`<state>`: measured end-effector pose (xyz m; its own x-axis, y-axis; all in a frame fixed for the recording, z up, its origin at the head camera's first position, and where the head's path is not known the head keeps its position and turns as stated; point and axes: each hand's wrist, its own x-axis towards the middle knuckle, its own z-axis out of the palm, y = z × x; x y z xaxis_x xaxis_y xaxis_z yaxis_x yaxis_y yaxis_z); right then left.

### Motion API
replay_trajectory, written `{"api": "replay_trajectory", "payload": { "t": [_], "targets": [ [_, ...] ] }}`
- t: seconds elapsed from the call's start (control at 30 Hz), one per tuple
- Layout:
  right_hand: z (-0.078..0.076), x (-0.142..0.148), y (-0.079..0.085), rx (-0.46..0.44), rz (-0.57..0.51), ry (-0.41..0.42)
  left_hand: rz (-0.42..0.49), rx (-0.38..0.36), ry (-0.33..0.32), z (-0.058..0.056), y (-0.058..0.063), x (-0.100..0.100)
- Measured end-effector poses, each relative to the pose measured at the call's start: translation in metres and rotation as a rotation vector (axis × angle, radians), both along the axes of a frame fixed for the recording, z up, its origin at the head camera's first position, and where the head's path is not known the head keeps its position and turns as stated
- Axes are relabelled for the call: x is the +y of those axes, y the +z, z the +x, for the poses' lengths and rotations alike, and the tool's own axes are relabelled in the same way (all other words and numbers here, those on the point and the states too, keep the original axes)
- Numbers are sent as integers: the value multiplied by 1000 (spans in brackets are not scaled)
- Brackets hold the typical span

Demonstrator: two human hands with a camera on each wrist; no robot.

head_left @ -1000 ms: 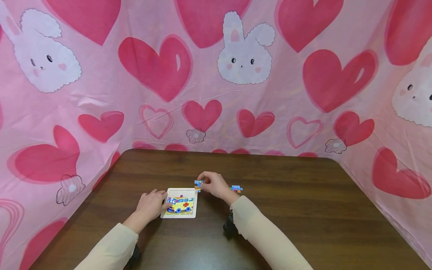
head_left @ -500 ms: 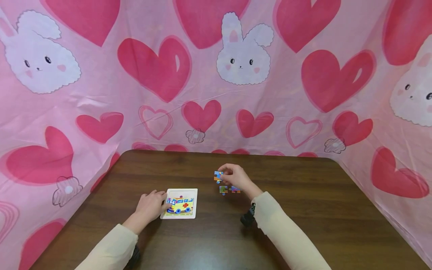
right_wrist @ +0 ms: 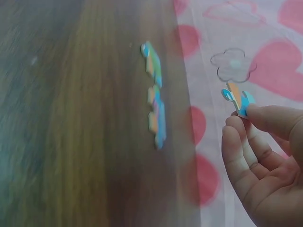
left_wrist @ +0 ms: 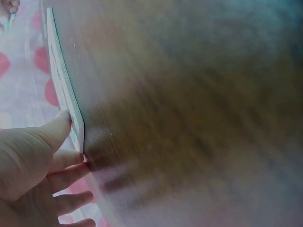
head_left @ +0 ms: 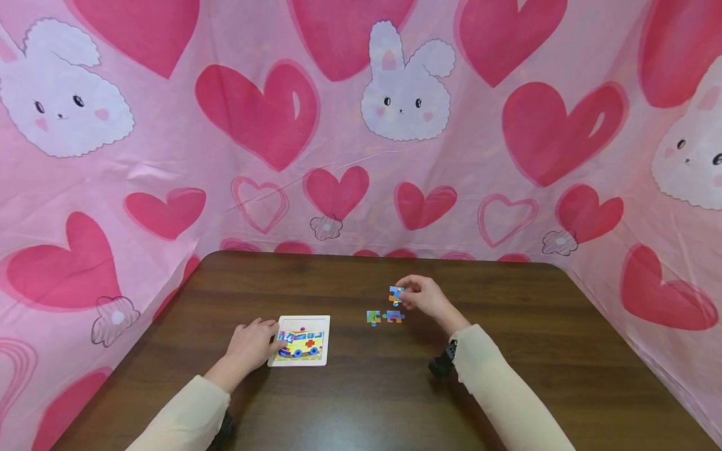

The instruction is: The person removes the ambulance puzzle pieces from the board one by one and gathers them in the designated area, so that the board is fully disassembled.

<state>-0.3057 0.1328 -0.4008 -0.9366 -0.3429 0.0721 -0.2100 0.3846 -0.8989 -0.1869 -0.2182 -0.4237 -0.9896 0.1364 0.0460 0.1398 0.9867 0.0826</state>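
In the head view my left hand (head_left: 252, 343) rests at the left side of a white-framed jigsaw puzzle tray (head_left: 328, 341). Its thumb (left_wrist: 59, 126) lies on the frame, and the other fingers spread loosely at the edge. A yellow ambulance picture (head_left: 303, 344) fills the tray's lower part; the strip above is pale and bare. My right hand (head_left: 430, 297) pinches a blue and orange puzzle piece (right_wrist: 239, 100) between thumb and fingers, raised over the table. Just below it lie a green puzzle piece (head_left: 373, 317) and a blue and orange one with purple (head_left: 394, 317), side by side.
The dark brown wooden table (head_left: 485, 388) ends at a pink cloth backdrop (head_left: 338, 207) with hearts and rabbits, standing behind and at both sides. A black wrist device (head_left: 442, 362) sits under the right sleeve.
My right hand has carried its puzzle piece rightward, from the tray's upper right corner to above the two loose pieces, which now show fully. The left hand and tray have stayed put.
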Motion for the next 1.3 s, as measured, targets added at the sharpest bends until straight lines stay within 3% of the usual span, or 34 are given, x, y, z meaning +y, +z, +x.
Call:
{"api": "replay_trajectory", "payload": {
  "t": [0.6,0.9,1.3],
  "targets": [
    [-2,37,-25,-89,163,-48,-4,7,-13,1,4,1],
    [1,34,-29,-2,289,-38,-10,-1,-2,0,2,0],
    [0,31,-28,39,395,-10,6,-13,2,1,3,0]
  ]
}}
